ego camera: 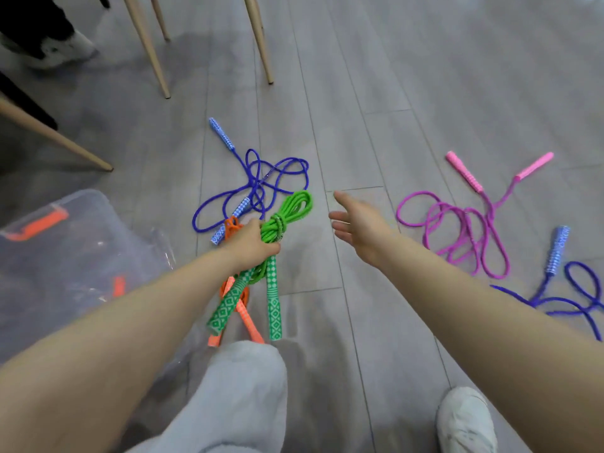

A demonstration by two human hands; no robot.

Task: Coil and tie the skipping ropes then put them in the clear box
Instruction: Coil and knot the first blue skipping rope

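your left hand (250, 245) is clenched around two tied bundles at once, the green rope (287, 217) and the orange rope (232, 225), their handles dangling below your fist above your knee. your right hand (354, 220) is spread, fingers straight, holding nothing, out over the floor (359, 93). the loose pink rope (457, 230) lies to its right, near but apart; a tangled blue rope (258, 181) lies just beyond your left hand. the clear box (65, 243) sits to your left.
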